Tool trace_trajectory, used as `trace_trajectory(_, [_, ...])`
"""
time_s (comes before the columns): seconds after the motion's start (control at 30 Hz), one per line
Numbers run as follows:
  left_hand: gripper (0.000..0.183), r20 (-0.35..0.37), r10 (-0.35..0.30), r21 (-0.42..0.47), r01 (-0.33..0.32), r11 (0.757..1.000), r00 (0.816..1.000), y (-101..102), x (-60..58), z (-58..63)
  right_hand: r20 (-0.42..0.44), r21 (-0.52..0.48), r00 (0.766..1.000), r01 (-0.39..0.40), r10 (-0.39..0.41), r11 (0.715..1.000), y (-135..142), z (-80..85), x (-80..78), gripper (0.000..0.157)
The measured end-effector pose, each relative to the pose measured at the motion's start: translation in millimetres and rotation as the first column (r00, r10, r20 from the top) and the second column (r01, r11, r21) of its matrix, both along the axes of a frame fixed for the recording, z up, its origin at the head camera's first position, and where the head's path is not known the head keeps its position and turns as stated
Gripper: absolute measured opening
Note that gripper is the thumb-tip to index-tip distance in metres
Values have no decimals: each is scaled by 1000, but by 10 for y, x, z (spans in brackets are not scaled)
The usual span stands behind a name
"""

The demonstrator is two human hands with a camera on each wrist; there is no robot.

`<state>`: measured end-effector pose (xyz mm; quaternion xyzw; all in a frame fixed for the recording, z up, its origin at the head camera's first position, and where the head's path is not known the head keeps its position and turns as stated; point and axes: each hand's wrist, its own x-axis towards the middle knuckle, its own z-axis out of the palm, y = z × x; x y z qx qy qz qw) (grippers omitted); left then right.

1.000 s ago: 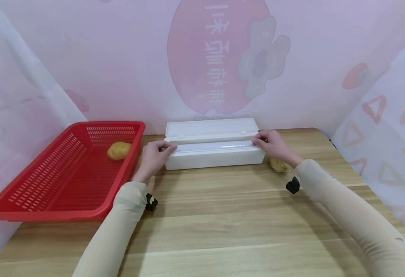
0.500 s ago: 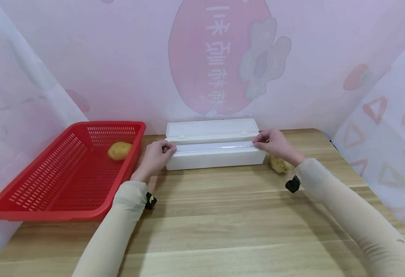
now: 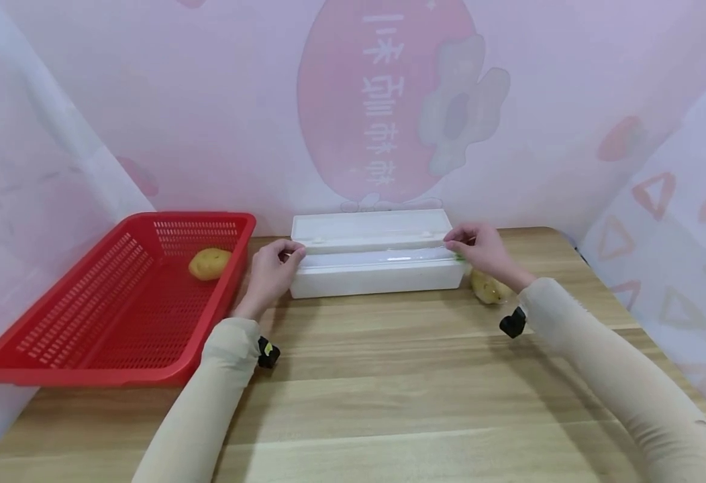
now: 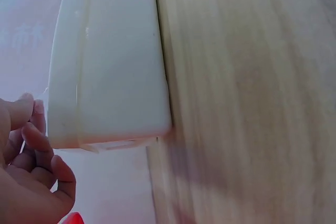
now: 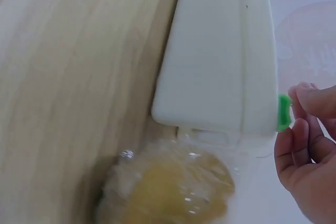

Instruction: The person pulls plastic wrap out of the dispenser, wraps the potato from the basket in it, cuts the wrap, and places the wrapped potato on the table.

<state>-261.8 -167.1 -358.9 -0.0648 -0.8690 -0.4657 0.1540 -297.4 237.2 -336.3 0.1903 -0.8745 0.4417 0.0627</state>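
Observation:
A long white cling film dispenser box (image 3: 377,279) stands at the back of the table, its lid (image 3: 368,229) tipped back toward the wall. Shiny cling film (image 3: 383,257) stretches along its open top. My left hand (image 3: 270,274) pinches the film at the left end between thumb and forefinger. At the right end my right hand (image 3: 481,252) pinches it the same way, beside a small green piece (image 5: 284,113) on the box's edge. Below the right hand lies a potato (image 5: 173,192) wrapped in clear film, partly hidden by that hand in the head view.
A red perforated plastic basket (image 3: 186,365) stands at the left, with one bare potato (image 3: 209,263) near its far right corner. Behind the box rises a pink printed wall (image 3: 220,100). The wooden table (image 3: 389,389) runs toward me.
Both hands have risen slightly off the box's front edge, still pinching the film. The green piece at the right end has come into sight.

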Motion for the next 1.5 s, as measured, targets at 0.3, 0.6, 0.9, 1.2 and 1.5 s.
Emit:
trace_trajectory(0.3, [24, -66, 57, 28, -55, 998, 996, 75, -12, 115, -61, 164, 998, -8, 19, 986, 56, 206, -39, 16])
trace_trajectory(0.6, [23, -198, 78, 20, -75, 997, 977, 125, -17, 276, -154, 170, 988, -5, 31, 985, 109, 336, -51, 11])
trace_trajectory(0.9, [18, -309, 75, 5, -77, 997, 948, 152, 18, 506, -186, 147, 982, 8, 20, 989, 154, 515, -35, 9])
trace_trajectory(1.2, [22, -319, 98, 54, -85, 995, 943, 157, -2, 728, -305, 123, 952, 14, 24, 992, 127, 800, -53, 8])
trace_trajectory(1.5, [24, -334, 87, 52, -73, 996, 939, 115, -26, 985, -400, 91, 917, 29, 10, 995, 96, 1058, -27, 8])
